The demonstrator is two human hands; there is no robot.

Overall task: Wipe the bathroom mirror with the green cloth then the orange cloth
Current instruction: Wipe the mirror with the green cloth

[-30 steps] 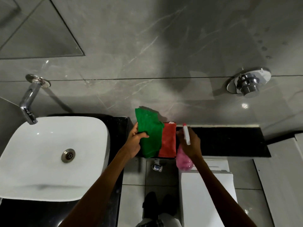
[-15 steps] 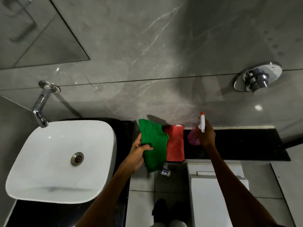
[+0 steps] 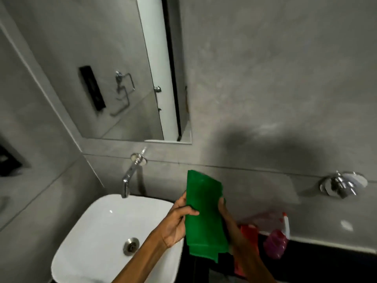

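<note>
Now both hands, the left hand (image 3: 175, 223) and the right hand (image 3: 230, 223), are grasping the green cloth (image 3: 204, 213) at lower centre, so the first wipe is only starting; next it is needing lifting to the mirror (image 3: 114, 78), upper left.

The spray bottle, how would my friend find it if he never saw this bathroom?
Start at the white sink, then look right along the black ledge under the grey wall. The spray bottle stands there, just right of the orange cloth. It is the only see-through pink thing, with a white nozzle on top.
</note>
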